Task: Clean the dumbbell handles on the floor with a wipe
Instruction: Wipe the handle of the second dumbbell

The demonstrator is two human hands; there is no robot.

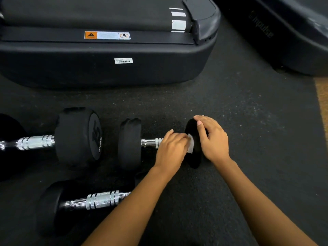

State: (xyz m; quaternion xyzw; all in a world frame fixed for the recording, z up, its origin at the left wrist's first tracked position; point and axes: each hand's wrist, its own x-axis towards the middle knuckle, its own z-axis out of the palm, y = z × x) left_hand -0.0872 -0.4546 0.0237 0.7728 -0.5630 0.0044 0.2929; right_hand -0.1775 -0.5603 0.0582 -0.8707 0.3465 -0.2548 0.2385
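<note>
Three black dumbbells with chrome handles lie on the dark rubber floor. On the middle dumbbell [130, 144], my left hand [171, 150] grips the right part of the handle [151, 142] through a white wipe [190, 144]; a corner of the wipe shows beside my fingers. My right hand [213, 137] rests on that dumbbell's right head [192, 157], fingers curved over its top. A bigger dumbbell [78, 137] lies to the left, its far head cut off by the frame. A third dumbbell [99, 200] lies nearer me, its right end hidden under my left forearm.
A black treadmill base [106, 68] with a warning sticker and barcode label stands right behind the dumbbells. A second dark machine [284, 32] sits at the back right. Bare floor stretches to the right, with a tan strip [322, 96] at the edge.
</note>
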